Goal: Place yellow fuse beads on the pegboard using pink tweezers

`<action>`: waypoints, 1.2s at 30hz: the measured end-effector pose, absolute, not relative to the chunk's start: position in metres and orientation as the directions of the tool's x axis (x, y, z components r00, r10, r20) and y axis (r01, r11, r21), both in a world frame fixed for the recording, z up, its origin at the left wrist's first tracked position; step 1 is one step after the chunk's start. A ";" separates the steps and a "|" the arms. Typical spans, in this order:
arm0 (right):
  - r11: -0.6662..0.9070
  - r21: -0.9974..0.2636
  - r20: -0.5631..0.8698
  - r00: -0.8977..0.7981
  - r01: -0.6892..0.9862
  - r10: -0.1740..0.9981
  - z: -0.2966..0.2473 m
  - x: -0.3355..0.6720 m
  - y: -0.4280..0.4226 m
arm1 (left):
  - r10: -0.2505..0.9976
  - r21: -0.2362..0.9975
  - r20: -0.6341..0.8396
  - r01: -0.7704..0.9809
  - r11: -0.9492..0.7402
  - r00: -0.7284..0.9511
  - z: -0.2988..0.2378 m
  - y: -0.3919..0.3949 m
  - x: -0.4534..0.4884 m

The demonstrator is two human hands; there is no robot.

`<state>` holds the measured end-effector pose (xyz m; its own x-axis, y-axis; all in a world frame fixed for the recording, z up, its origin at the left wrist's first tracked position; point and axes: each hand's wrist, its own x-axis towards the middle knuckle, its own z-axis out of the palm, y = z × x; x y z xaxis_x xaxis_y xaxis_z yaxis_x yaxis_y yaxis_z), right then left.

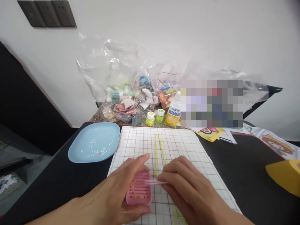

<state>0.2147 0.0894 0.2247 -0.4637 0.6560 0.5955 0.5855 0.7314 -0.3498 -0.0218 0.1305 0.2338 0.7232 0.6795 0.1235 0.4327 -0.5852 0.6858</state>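
My left hand (pixel 125 184) is wrapped round a small pink slotted tray (pixel 142 178), thumb and fingers on its opposite sides. Rows of tiny gold and dark beads (pixel 139 197) lie in some of the slots. Pinched in the fingers of my right hand (pixel 187 184) is a thin, pale pink stick-like tool (pixel 153 182), its tip over the tray and smeared by motion. A strand of yellow-green beads (pixel 156 150) runs in a narrow loop over the white gridded board (pixel 182 140), partly hidden by my right hand. More yellow-green strand (pixel 179 215) lies below that hand.
To the left, a light blue plate (pixel 78 140) carries scattered small white beads. Two small jars of yellow-green beads (pixel 150 119), a yogurt bottle (pixel 172 114) and plastic bags of beads (pixel 126 111) line the back. A yellow object (pixel 286 176) stands at the right.
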 end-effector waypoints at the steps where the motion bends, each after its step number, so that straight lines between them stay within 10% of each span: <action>1: 0.724 -0.349 0.617 -0.435 0.595 0.655 0.227 0.217 0.090 | 0.663 0.650 0.145 0.434 -0.623 0.735 0.236 0.131 -0.022; 14: 0.625 -0.289 0.592 -0.378 0.725 0.712 0.224 0.236 0.092 | 0.454 0.226 0.357 0.396 -0.890 0.817 0.246 0.139 -0.012; 36: 0.614 -0.274 0.579 -0.383 0.741 0.720 0.223 0.233 0.092 | 0.450 0.189 0.342 0.408 -0.893 0.825 0.251 0.138 -0.009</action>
